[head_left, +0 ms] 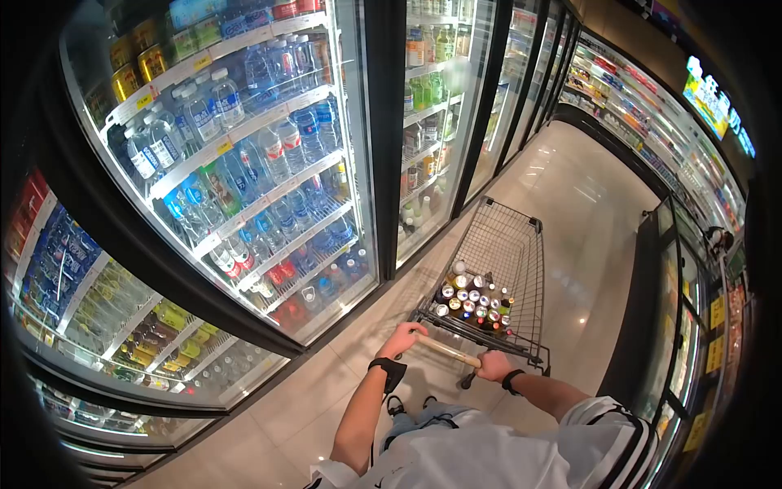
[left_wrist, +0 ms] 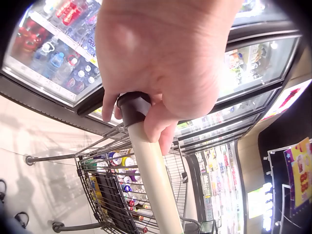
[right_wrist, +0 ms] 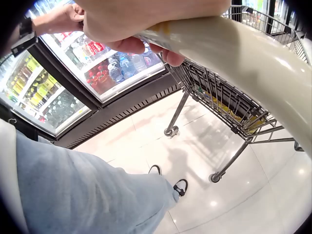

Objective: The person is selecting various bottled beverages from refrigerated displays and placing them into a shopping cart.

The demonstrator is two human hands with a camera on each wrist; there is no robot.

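A wire shopping cart point(head_left: 539, 223) stands in front of the person. My left hand point(head_left: 401, 339) grips the left end of its cream handle point(head_left: 446, 351); in the left wrist view the fingers point(left_wrist: 161, 127) bend around the bar beside a dark end cap point(left_wrist: 134, 108). Towards the bar's other end, my right hand point(head_left: 493, 367) holds on, its fingertips point(right_wrist: 173, 57) showing beneath the bar in the right wrist view. Several drink cans and bottles point(head_left: 472, 303) are grouped in the near end of the basket.
Glass-doored drink coolers point(head_left: 391, 138) line the left side, filled with bottles. An open refrigerated shelf point(head_left: 643, 106) runs across the far end. Low display cases point(head_left: 676, 269) stand along the right. Pale tiled floor point(head_left: 582, 187) runs between them.
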